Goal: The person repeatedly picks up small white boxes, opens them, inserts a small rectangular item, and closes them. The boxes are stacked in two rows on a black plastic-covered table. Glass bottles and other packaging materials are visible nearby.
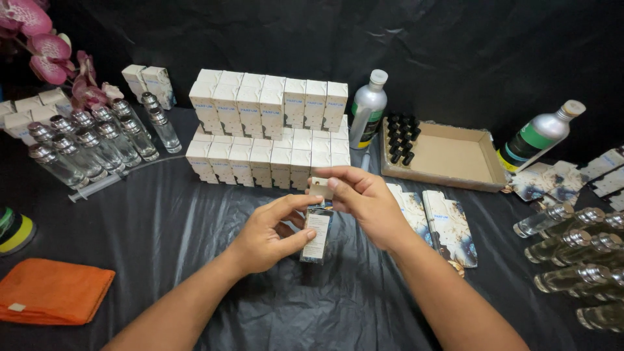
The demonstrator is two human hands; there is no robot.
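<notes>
Two hands meet over the middle of the bench (162,227), which is draped in black cloth. The left hand (270,234) is closed around a small glass bottle (317,235) with a pale label, thumb and fingers pinching its sides and holding it upright just above the cloth. The right hand (364,201) is pinched shut on a pale cap (320,189) at the bottle's top. To do this well, it seems wise to keep the bottle steady and vertical in the left hand while the right works squarely over the neck, so nothing tilts or spills. Just right of the hands lie flat printed cartons (448,227), and further right clear bottles with silver caps (572,260) lie on their sides. An orange cloth (52,289) sits at the near left. Beyond the hands stand stacked white boxes (270,127), a cardboard tray (455,159) holding black caps, and two silver bottles (367,107).
</notes>
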